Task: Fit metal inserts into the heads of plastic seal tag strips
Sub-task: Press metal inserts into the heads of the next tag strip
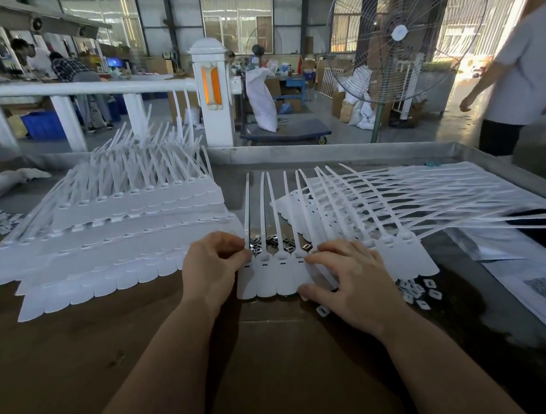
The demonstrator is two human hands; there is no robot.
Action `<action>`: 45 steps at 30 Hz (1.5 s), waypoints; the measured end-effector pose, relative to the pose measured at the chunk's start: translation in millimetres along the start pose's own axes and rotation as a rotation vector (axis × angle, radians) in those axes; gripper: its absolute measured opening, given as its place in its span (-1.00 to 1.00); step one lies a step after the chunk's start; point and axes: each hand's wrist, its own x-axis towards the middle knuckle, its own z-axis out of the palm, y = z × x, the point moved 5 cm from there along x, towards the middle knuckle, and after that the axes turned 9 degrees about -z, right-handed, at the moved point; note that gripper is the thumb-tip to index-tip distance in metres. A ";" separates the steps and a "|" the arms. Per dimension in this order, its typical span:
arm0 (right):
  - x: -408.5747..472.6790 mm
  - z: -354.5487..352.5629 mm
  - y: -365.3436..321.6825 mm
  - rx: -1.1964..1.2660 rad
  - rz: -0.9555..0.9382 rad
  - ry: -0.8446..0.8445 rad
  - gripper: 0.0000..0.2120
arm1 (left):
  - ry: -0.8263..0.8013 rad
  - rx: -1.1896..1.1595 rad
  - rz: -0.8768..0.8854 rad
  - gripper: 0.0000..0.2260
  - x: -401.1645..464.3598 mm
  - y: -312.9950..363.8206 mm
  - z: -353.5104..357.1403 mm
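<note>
So the strip being worked on right now (pixel 271 271) sits dead centre on the bench (pixel 114 363), tag ends toward the person and tails fanning away. Its heads show little dark slots, though it's too small to tell which ones already have an insert in them. The loose metal inserts (pixel 279 241) are scattered just behind the heads, between the tails, so supply is right there. The left hand (pixel 213 269) has its fingers curled at the strip's left edge, pinching at the first head; whether there's an insert between the fingertips can't be made out. The right hand (pixel 347 276) lies flat with fingers spread, pressing the strip's right part down, holding nothing. Progress is a guess, but it looks well underway: a big layered stack of strips (pixel 122 236) sits on the left, probably finished ones, and another overlapping fan of strips (pixel 410 203) lies on the right, probably still to do. A few small white plastic bits (pixel 423 290) lie near the right wrist. Further out there's a white railing (pixel 79 87), a big standing fan (pixel 405 36), and someone in a grey shirt (pixel 527 69) beside the bench.
</note>
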 end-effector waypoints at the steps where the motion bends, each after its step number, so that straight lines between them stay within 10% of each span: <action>1: -0.2 0.3 -0.3 0.003 0.001 -0.003 -0.46 | -0.003 -0.001 0.003 -0.88 -0.2 -0.6 -0.6; 45: -0.8 -2.8 -2.3 0.033 0.014 0.002 -0.48 | 0.070 0.148 0.049 -0.84 3.6 -0.7 -1.2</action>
